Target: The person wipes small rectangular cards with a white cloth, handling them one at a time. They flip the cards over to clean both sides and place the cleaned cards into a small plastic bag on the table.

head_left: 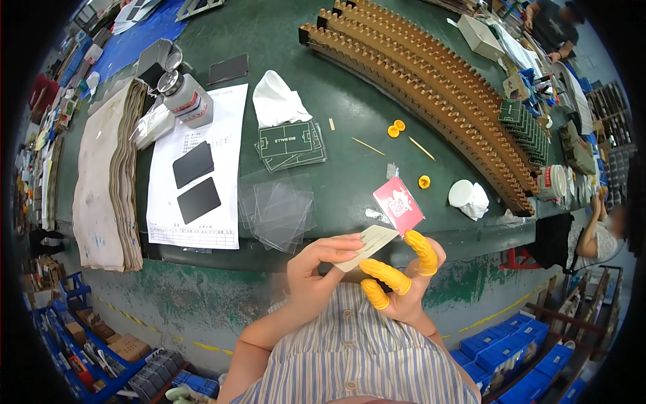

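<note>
Between the thumb and fingers of my left hand [316, 269], a pale, thin card [368, 247] is held at a tilt in front of the table edge. My right hand [407, 293] is beside it with fingers apart and yellow finger cots on three of them. One covered fingertip is close to the card's lower edge. Another is next to the near corner of a pink-red card [398, 205] with a white print; whether it touches is unclear. A small clear scrap [377, 215] lies beside that card.
Clear sleeves [277, 210], dark green cards [291, 145], black cards [199, 200] and a printed sheet [161, 192] lie left. A metal-topped bottle [188, 101] stands there. Loose yellow finger cots [424, 182], wooden sticks [422, 148] and a white lidded pot [461, 193] lie right, before long notched racks [431, 87].
</note>
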Motion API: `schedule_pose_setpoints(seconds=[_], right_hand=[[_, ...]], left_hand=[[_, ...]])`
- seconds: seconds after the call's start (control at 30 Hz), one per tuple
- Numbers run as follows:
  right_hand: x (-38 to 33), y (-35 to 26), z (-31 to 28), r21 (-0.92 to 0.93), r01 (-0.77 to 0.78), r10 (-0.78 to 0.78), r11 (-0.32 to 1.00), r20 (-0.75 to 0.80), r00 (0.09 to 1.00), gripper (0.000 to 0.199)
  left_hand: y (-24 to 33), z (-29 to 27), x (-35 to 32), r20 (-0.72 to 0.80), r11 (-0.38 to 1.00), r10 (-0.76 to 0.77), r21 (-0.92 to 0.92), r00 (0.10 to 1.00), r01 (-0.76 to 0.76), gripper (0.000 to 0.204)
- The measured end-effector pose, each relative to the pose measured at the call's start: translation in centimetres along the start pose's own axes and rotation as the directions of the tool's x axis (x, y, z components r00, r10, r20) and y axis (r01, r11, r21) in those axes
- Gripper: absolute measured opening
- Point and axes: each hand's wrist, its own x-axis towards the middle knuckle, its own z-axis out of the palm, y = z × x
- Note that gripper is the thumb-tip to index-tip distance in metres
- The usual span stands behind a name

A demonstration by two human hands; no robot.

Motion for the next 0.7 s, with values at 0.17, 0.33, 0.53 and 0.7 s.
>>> schedule_pose_setpoints(seconds=[0.17,0.33,0.53,0.7], right_hand=[[-0.2,-0.3,0.2,0.071,0.002,-0.004,0.997,0.017,1.0,0.029],[-0.2,-0.5,0.7,0.042,0.027,-0.027,0.999,-0.001,1.0,0.031],[0.2,-0.2,-0.1,0.002,-0.005,0.005,1.0,0.004,1.0,0.031],[-0.4,-0.4,0.6,0.052,0.014,-0.014,0.999,-0.017,1.0,0.032]], left_hand=[[-0.1,0.1,0.1,0.0,1.0,-0.005,-0.011,1.0,0.005,0.02],[-0.2,0.0,0.0,-0.002,1.0,-0.02,-0.005,1.0,0.02,0.02],[-0.2,0.0,0.0,-0.007,1.0,0.0,0.005,1.0,0.0,0.019],[-0.2,0.1,0.1,0.005,1.0,-0.01,-0.004,1.0,0.01,0.019]])
